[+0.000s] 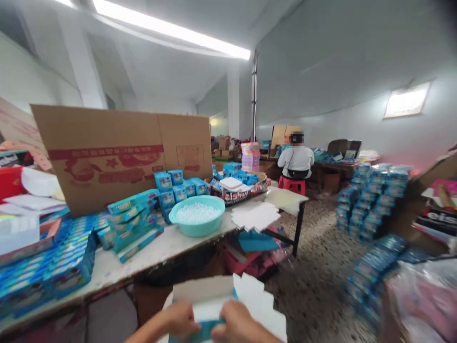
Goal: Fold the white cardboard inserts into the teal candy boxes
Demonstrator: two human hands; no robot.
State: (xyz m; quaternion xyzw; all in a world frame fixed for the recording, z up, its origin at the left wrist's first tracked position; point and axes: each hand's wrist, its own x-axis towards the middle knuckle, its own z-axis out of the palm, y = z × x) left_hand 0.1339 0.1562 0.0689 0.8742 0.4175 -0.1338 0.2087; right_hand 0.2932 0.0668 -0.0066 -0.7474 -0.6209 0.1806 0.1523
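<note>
At the bottom of the head view, my left hand (181,318) and my right hand (234,319) are closed on the near edge of a blue-and-white cardboard box (207,327). Its inside looks white, and the fingertips are partly hidden and blurred. A greyish-brown flap or panel (203,288) stands just beyond the hands; whether it belongs to the box, I cannot tell. White cardboard sheets (262,305) lie fanned beside my right hand.
The worktable (157,252) carries a turquoise basin (196,228) of small white pieces, flat blue cartons (132,214), stacked small blue boxes (174,190) and white sheets (255,215). A large brown carton (124,128) stands behind. Wrapped blue packs (374,200) rise at right; a person (295,159) sits farther back.
</note>
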